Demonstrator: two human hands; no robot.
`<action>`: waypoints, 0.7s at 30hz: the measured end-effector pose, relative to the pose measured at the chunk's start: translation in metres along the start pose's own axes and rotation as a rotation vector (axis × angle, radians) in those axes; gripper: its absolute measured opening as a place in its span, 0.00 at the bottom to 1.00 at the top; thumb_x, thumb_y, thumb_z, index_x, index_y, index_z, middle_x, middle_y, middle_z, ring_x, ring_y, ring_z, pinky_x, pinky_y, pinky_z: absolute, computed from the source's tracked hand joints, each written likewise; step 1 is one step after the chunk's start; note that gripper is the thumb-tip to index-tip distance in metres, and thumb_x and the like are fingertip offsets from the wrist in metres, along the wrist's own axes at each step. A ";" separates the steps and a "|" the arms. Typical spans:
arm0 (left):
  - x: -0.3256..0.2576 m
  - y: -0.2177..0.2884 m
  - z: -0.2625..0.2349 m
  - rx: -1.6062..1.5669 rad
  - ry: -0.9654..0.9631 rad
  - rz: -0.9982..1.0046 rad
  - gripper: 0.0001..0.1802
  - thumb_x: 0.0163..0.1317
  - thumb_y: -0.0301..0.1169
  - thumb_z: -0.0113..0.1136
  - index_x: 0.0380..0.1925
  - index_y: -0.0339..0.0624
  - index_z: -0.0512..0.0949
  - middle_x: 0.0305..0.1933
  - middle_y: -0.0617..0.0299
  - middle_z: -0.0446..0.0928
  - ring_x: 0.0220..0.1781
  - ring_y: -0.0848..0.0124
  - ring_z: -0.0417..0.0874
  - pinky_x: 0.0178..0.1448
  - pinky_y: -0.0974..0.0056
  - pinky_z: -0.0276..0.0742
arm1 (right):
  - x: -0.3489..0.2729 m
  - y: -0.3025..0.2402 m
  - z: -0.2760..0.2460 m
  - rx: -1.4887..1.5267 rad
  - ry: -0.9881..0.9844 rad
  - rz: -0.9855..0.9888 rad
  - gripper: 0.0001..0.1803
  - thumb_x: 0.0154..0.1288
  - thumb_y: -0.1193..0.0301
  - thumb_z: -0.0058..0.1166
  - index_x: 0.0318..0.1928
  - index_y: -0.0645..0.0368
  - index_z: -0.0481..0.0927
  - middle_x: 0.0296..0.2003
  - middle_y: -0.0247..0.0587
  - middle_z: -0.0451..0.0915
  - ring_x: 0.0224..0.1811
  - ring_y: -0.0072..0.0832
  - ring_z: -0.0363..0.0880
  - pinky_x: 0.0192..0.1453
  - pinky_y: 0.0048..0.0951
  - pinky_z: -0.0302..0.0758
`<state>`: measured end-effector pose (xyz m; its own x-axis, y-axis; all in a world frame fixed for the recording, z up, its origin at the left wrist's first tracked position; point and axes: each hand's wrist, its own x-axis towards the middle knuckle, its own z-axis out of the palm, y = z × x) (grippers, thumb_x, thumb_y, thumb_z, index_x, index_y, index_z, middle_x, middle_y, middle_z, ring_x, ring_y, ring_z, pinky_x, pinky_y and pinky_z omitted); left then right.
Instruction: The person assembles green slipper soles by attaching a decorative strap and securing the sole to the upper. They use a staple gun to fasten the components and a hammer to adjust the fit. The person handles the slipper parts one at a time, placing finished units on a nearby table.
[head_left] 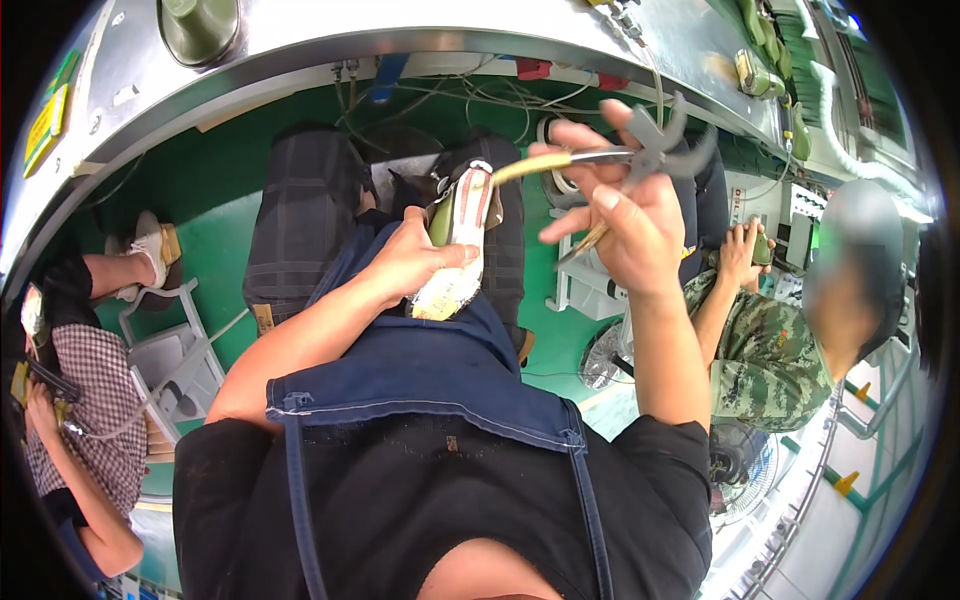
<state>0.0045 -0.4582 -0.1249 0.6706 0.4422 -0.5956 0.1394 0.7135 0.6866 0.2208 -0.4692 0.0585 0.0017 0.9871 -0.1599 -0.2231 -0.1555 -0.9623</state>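
A shoe upper on a last (pixel 466 222) lies bottom up above my lap, its pale underside marked with red lines and olive-green material showing along the side. My left hand (pixel 415 258) grips it near the lower end, thumb across the underside. My right hand (pixel 640 225), raised to the right of it, holds lasting pincers (pixel 650 160) with the dark metal jaws pointing right. Several of that hand's fingers are spread while the tool rests between them and the thumb. One yellow-covered handle reaches left to the upper's far end; the other slants down beneath the palm.
A metal workbench (pixel 290 50) curves across the far side, bearing a dark green shoe-shaped piece (pixel 199 28). Cables (pixel 480 95) hang below its edge. On the right sits a co-worker in a camouflage shirt (pixel 770 375); another person (pixel 85 420) sits at left beside a grey-white stool (pixel 175 360).
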 end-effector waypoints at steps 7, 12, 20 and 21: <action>0.005 -0.003 -0.003 0.048 0.015 0.017 0.47 0.57 0.41 0.82 0.59 0.21 0.60 0.56 0.36 0.77 0.58 0.58 0.85 0.60 0.60 0.82 | 0.006 -0.017 -0.005 -0.984 -0.251 0.694 0.15 0.78 0.70 0.55 0.55 0.69 0.73 0.30 0.45 0.81 0.34 0.37 0.86 0.38 0.42 0.78; 0.003 0.000 -0.001 0.075 0.030 0.000 0.47 0.59 0.34 0.79 0.65 0.20 0.58 0.60 0.38 0.75 0.59 0.59 0.84 0.61 0.60 0.82 | 0.012 -0.012 -0.021 -1.356 -0.655 0.854 0.12 0.74 0.70 0.58 0.49 0.67 0.74 0.29 0.55 0.82 0.34 0.49 0.84 0.40 0.48 0.76; 0.005 -0.005 -0.004 0.080 0.025 0.024 0.46 0.57 0.40 0.82 0.58 0.21 0.60 0.56 0.34 0.77 0.59 0.55 0.84 0.61 0.60 0.81 | 0.022 0.001 -0.025 -1.437 -0.698 0.854 0.13 0.72 0.70 0.58 0.50 0.65 0.77 0.36 0.59 0.84 0.44 0.56 0.84 0.48 0.52 0.76; 0.005 -0.004 -0.004 0.087 0.024 0.018 0.46 0.57 0.40 0.81 0.58 0.21 0.60 0.56 0.34 0.77 0.59 0.55 0.84 0.61 0.60 0.81 | 0.023 0.002 -0.024 -1.441 -0.702 0.854 0.13 0.72 0.71 0.58 0.51 0.65 0.77 0.37 0.59 0.84 0.44 0.56 0.84 0.48 0.52 0.76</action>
<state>0.0047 -0.4571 -0.1325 0.6558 0.4685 -0.5919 0.1910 0.6556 0.7305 0.2439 -0.4475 0.0480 -0.0991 0.3990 -0.9116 0.9831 -0.1022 -0.1516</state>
